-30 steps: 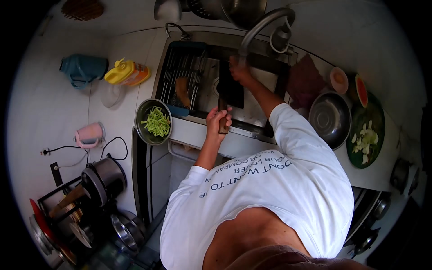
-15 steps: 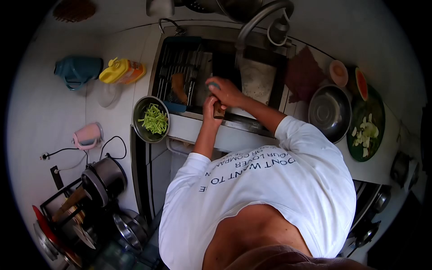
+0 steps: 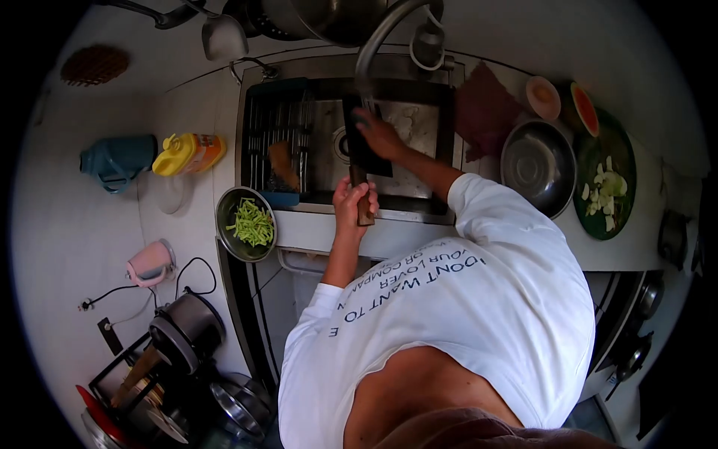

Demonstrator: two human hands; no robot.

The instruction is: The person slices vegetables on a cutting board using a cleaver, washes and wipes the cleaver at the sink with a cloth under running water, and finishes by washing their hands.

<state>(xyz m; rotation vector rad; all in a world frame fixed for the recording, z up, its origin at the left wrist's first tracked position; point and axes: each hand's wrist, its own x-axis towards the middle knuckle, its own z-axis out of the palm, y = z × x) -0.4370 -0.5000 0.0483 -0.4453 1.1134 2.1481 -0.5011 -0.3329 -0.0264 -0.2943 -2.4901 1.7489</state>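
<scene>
The cleaver (image 3: 364,160) was held over the sink (image 3: 321,123), near the middle of the upper half of the frame. Its long axis was set almost vertical in the picture, tilted slightly left at the top: wooden handle low, at the sink's front edge, dark blade up toward the faucet (image 3: 374,39). Handle was gripped by the left hand (image 3: 351,200), fingers closed around it. Blade was overlapped from the right by the right hand (image 3: 381,138), fingers partly extended, apparently laid on the face; whether anything was pinched under the fingertips could not be told. So handle end was covered by the left, upper blade by the right, which was also nearer the spout. Drain (image 3: 341,144) was seen just left of the blade.
</scene>
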